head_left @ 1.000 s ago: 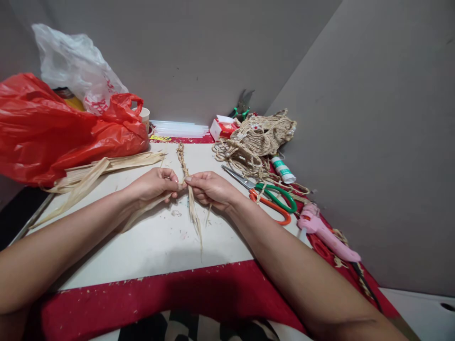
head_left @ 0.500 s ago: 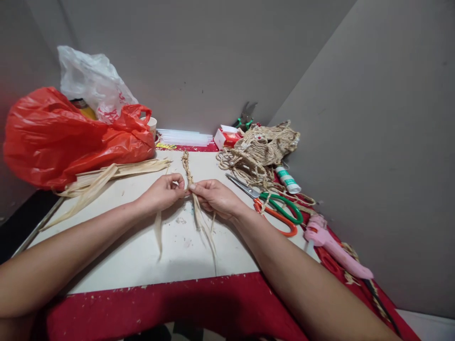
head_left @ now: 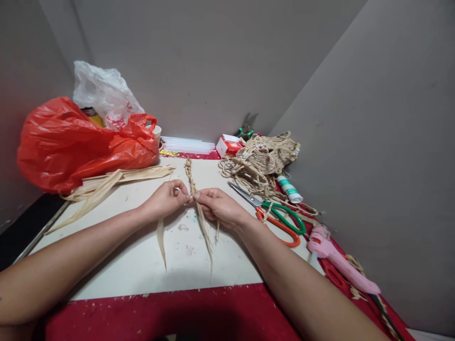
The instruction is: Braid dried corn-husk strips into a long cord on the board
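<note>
A short braid of dried, pale brown husk strips (head_left: 190,174) runs away from me over the white board (head_left: 135,265). At its near end my left hand (head_left: 169,200) and my right hand (head_left: 218,206) meet, both closed in a pinch on the strips. One loose strip (head_left: 161,244) hangs below my left hand. Under my right hand trail longer loose strips (head_left: 206,237) towards the board's front. The exact crossing of strips between the fingertips is hidden.
Flat husk strips (head_left: 106,182) lie left, beside a red plastic bag (head_left: 85,147). Scissors (head_left: 273,213) with green and orange handles lie right, near coiled twine (head_left: 266,156) and a pink glue gun (head_left: 341,260). Clear sticks (head_left: 188,145) and a small red-white box (head_left: 228,146) stand behind.
The view has shifted slightly, so everything sits a little lower and further right. Both hands still pinch the braid's near end; the loose strips hang slightly differently.
</note>
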Motion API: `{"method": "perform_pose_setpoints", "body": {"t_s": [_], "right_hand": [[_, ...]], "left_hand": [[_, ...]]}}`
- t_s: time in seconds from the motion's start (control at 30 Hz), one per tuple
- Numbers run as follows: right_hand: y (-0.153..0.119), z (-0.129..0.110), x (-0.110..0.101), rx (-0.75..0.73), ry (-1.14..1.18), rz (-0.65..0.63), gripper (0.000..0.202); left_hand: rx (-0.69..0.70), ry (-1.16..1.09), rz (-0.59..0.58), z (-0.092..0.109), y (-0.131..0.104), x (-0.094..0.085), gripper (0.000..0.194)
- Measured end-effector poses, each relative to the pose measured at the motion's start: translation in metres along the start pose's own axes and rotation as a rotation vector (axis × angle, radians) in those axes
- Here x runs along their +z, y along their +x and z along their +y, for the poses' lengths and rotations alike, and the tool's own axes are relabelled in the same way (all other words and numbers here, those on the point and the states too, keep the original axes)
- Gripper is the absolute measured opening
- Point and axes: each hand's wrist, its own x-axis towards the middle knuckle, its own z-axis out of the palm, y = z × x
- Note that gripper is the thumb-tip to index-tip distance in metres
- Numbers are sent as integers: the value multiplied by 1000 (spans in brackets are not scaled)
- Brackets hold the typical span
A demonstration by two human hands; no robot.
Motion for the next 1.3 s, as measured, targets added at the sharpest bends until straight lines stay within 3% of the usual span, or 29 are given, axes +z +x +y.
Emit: {"method": "perform_pose_setpoints", "body": {"t_s": [0.1,0.43,0.67,0.83,0.93,1.03,1.3], "right_hand": [[0,0,1,-6,-35,6,27],[2,9,7,-23,-257,112,32],[1,5,14,-103,-435,198,19],[1,4,12,-72,-635,184,26],[3,5,12,-134,-697,228,26],[3,7,15,-147,-604,265,25],[4,11,29,-39,-93,332,30]], "left_hand": [[-58,13,-19,1,-1,-2,15],[9,328,25,5,-1,-9,13],[-9,231,-17,5,-2,-10,13],[-18,224,-11,6,-2,-9,12],[-67,224,-19,7,-1,-9,12],[-135,157,-49,8,-1,-9,14],[-311,-121,-35,10,-3,-5,11]]}}
